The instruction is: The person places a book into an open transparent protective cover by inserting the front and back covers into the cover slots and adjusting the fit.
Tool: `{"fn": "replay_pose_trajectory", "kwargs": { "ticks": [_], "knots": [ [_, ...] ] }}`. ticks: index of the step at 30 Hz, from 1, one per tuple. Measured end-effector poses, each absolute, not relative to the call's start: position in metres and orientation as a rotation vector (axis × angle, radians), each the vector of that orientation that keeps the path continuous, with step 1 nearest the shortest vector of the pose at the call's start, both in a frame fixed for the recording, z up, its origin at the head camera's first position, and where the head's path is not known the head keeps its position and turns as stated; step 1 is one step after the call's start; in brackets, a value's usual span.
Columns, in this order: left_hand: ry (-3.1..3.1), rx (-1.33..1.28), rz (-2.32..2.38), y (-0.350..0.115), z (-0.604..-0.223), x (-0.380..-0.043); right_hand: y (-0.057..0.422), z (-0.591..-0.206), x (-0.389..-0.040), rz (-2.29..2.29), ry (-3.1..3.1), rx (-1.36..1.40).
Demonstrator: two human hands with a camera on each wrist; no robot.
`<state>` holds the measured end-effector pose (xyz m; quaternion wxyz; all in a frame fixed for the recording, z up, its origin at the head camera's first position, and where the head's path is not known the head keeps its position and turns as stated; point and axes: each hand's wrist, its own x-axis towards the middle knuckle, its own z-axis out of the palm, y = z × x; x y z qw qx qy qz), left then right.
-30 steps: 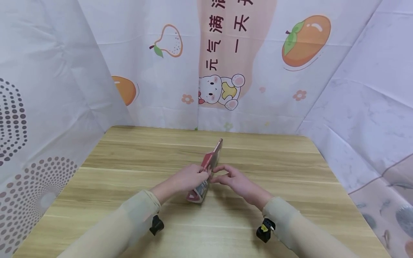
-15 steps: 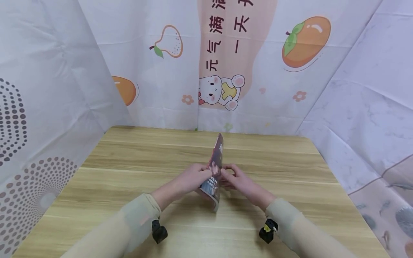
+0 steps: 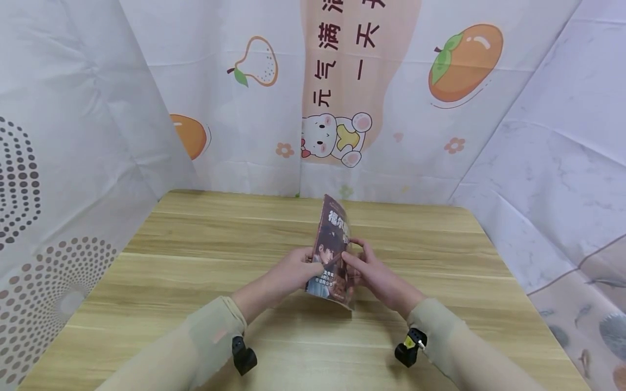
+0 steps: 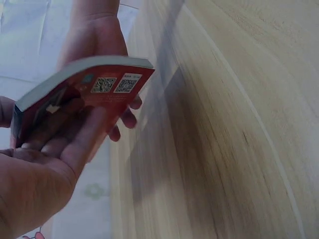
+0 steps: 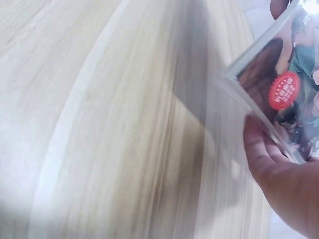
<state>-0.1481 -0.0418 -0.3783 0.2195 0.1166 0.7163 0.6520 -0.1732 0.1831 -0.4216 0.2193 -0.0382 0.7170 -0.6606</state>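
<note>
A paperback book, its dark cover printed with a figure and white characters, is held tilted above the wooden table. My left hand grips its left edge, thumb on the front and fingers behind. My right hand holds the right edge, thumb on the cover. In the left wrist view the red back of the book shows two QR codes, and the fingers of my left hand lie across it. The right wrist view has a red oval badge on the cover, beside my right hand.
The wood-grain table spreads on all sides under the book. White printed curtains stand behind it and at both sides. A small black camera hangs at the left cuff and another black camera at the right.
The book has turned from nearly edge-on to show its front cover. My right hand, earlier with fingers apart at its side, now holds its right edge and has moved slightly right.
</note>
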Motion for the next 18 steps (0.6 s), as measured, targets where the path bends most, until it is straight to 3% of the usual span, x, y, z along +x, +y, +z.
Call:
{"fn": "replay_pose_trajectory", "kwargs": {
  "ticks": [18],
  "knots": [
    [2.310, 0.175, 1.500, -0.052, -0.417, -0.167, 0.184, -0.429, -0.177, -1.711, 2.402, -0.103]
  ]
}}
